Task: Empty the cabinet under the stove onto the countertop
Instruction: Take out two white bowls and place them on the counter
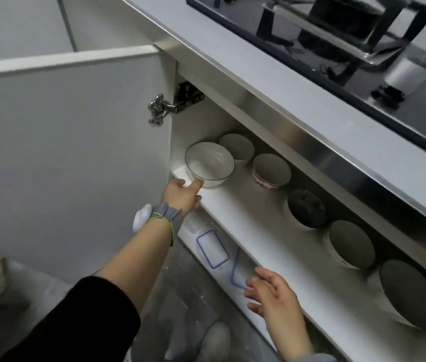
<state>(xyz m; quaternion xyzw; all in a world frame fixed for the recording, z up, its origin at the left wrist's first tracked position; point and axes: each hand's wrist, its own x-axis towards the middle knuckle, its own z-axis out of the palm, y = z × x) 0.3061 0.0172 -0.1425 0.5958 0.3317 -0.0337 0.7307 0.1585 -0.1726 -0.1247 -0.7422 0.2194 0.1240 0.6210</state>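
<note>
My L hand [183,194] is stretched into the open cabinet, grip wide: fingers straight, index tip against the lower wall of the black-rimmed white bowl [209,164], not curled round it. That bowl sits at the hand's 1 o'clock, upright, at the far L end of the upper shelf [232,207]. My R hand [274,293] hangs just in front of the shelf edge, approx 5 o'clock from the L. Its grip is wide too, fingers spread, holding nothing. More bowls stand on the same shelf, the row running off toward 4 o'clock. A plain white bowl [236,147] is just behind the black-rimmed one, w/ a red-patterned bowl [272,171] beside it. Next come a dark-inside bowl [307,209], a fifth bowl [350,244] and the largest bowl [410,296] near the R edge. Under the shelf, at 11 o'clock of the R hand, lie clear tubs [211,249] w/ blue-outlined lids. The cabinet door [76,152] stands swung open at 9 o'clock, hinge [159,109] at its top corner. The worktop [324,113] runs above at 1 o'clock, a black glass hob [311,56] set in it. A grey wristband [166,215] is on my L wrist.
</note>
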